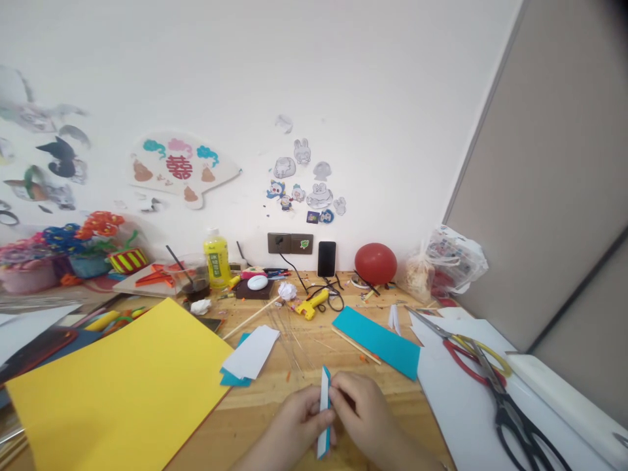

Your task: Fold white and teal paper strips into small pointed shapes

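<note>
A narrow folded paper strip (324,413), white on one face with blue along its edge, stands between my hands near the table's front. My left hand (304,418) is closed on it, the thumb lying across the white face. From the other side my right hand (360,405) pinches the strip's right edge near its upper part. The fingers behind the paper are partly hidden. Beyond my hands, to the left, white paper pieces (252,352) lie over blue ones. A blue paper rectangle (377,341) rests to the right, beside a thin wooden stick (356,345).
A large yellow sheet (127,386) covers the left side. At right, two pairs of scissors (505,399) lie on white paper (436,373). Farther back are a yellow glue gun (312,304), a phone (326,259), a red balloon (375,263) and a yellow-labelled bottle (216,260).
</note>
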{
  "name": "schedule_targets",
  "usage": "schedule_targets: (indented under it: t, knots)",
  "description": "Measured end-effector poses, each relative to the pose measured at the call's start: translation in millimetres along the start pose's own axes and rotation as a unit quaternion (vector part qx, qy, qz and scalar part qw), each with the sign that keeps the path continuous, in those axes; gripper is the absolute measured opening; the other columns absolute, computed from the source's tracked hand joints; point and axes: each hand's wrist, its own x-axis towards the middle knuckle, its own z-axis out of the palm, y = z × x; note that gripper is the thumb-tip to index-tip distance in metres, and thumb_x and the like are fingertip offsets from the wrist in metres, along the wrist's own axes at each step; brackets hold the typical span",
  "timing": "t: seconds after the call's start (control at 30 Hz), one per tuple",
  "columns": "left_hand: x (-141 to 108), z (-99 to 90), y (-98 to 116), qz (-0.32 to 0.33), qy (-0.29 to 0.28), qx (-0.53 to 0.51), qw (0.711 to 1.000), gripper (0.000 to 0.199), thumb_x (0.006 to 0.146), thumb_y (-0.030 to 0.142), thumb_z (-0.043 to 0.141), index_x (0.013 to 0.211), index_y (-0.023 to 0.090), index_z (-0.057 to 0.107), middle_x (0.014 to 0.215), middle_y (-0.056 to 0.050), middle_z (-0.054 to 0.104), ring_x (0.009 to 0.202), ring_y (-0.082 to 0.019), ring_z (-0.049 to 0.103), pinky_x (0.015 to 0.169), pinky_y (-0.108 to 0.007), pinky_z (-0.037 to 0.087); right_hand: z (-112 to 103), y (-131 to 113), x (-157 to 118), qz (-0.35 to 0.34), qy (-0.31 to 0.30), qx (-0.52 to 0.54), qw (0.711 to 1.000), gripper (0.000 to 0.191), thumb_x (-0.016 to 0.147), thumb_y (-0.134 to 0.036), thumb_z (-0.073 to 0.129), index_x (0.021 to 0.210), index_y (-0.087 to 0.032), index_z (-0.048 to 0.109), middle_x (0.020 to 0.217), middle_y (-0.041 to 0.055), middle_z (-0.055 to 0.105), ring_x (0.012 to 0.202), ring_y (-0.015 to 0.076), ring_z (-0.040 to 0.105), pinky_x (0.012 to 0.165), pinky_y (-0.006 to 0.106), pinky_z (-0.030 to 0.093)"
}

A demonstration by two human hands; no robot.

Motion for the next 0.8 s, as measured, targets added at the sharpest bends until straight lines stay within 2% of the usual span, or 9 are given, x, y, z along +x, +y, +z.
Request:
schedule_targets:
  t: [0.2, 0.3, 0.33, 0.4, 0.47, 0.57, 0.67, 0.8]
  knots:
    - [0, 2.5, -7, -0.013, 0.002, -0.002, 1.0, 0.023, 0.073, 0.038, 0.049, 0.077, 0.015, 0.047, 0.055, 0.002, 0.054, 0.047, -0.012, 0.053, 0.049, -0.023, 0.041, -4, -4, 0, -0.027, -0.037, -0.047, 0.998, 0.023, 0.084, -0.021, 0.037, 0.064, -0.018, 0.047, 0.061, -0.0018, 0.055, 0.058, 0.0108, 0.05, 0.053, 0.02, 0.029]
    - [1, 0.2, -10, -0.041, 0.054, 0.032, 0.997, 0.031, 0.071, 0.046, 0.046, 0.079, 0.017, 0.044, 0.051, 0.007, 0.048, 0.038, -0.01, 0.048, 0.041, -0.021, 0.036, -18, 4, 10, -0.012, -0.034, -0.092, 0.995, 0.025, 0.085, -0.023, 0.034, 0.066, -0.019, 0.051, 0.065, -0.0011, 0.058, 0.062, 0.0115, 0.051, 0.056, 0.02, 0.031]
    - [1, -1.4, -10, -0.046, 0.079, 0.051, 0.995, 0.032, 0.071, 0.048, 0.045, 0.08, 0.017, 0.044, 0.048, 0.009, 0.044, 0.035, -0.008, 0.043, 0.038, -0.019, 0.032, -27, 10, 15, 0.022, -0.015, -0.122, 0.992, 0.026, 0.085, -0.023, 0.034, 0.065, -0.019, 0.051, 0.066, -0.0005, 0.058, 0.064, 0.012, 0.052, 0.056, 0.02, 0.031]
    - [2, -4.8, -11, -0.048, 0.123, 0.079, 0.988, 0.034, 0.072, 0.05, 0.043, 0.081, 0.017, 0.044, 0.041, 0.012, 0.034, 0.031, -0.005, 0.032, 0.035, -0.017, 0.023, -47, 32, 28, 0.148, 0.026, -0.199, 0.968, 0.025, 0.085, -0.026, 0.035, 0.068, -0.019, 0.053, 0.07, -0.0002, 0.06, 0.066, 0.0123, 0.053, 0.056, 0.02, 0.032]
    - [3, -7.4, -11, -0.052, 0.148, 0.074, 0.985, 0.037, 0.071, 0.053, 0.043, 0.081, 0.018, 0.044, 0.04, 0.013, 0.028, 0.032, -0.005, 0.026, 0.034, -0.017, 0.017, -69, 60, 41, 0.208, 0.057, -0.228, 0.949, 0.023, 0.084, -0.024, 0.034, 0.078, -0.018, 0.055, 0.08, 0.0037, 0.062, 0.073, 0.0148, 0.055, 0.059, 0.022, 0.033]
    - [5, -8.8, -11, -0.064, 0.162, 0.021, 0.984, 0.042, 0.065, 0.06, 0.046, 0.073, 0.019, 0.042, 0.043, 0.013, 0.031, 0.033, -0.003, 0.024, 0.034, -0.017, 0.014, -91, 104, 55, 0.287, 0.066, -0.256, 0.921, 0.018, 0.081, -0.026, 0.043, 0.08, -0.015, 0.057, 0.079, 0.0087, 0.062, 0.074, 0.0195, 0.057, 0.059, 0.025, 0.035]
    - [6, -9.4, -11, -0.069, 0.164, -0.029, 0.984, 0.047, 0.06, 0.065, 0.048, 0.063, 0.02, 0.038, 0.044, 0.012, 0.033, 0.031, -0.002, 0.024, 0.033, -0.017, 0.013, -94, 135, 61, 0.33, 0.051, -0.261, 0.906, 0.019, 0.075, -0.029, 0.056, 0.082, -0.012, 0.058, 0.08, 0.0085, 0.062, 0.076, 0.0208, 0.058, 0.063, 0.029, 0.04]
    - [9, -12.9, -14, -0.054, 0.176, -0.077, 0.98, 0.048, 0.057, 0.066, 0.051, 0.062, 0.02, 0.038, 0.041, 0.012, 0.034, 0.029, -0.002, 0.025, 0.032, -0.017, 0.015, -87, 148, 58, 0.354, 0.04, -0.245, 0.902, 0.021, 0.083, -0.03, 0.05, 0.093, -0.013, 0.055, 0.092, 0.004, 0.059, 0.079, 0.0156, 0.057, 0.071, 0.034, 0.046]
